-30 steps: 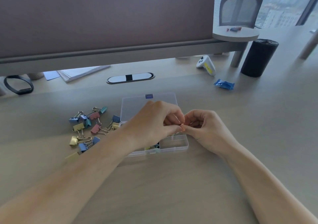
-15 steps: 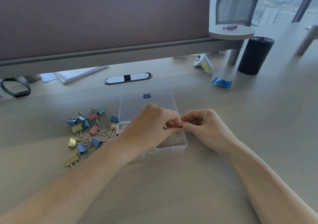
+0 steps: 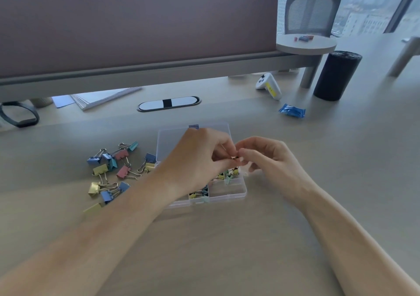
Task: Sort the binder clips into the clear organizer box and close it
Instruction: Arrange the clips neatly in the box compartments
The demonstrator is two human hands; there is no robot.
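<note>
The desk lies under the grip. Directly beneath it, the clear organizer box sits open. Loose binder clips lie well to its left. The left hand and right hand both pinch 1 small binder clip, mostly hidden.

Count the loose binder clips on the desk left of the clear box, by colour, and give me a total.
Blue clips: 5
Yellow clips: 4
Pink clips: 2
Teal clips: 2
Total: 13
Not counted: the small clip pinched between the left hand and right hand, and those in the organizer box, mostly hidden.
</note>
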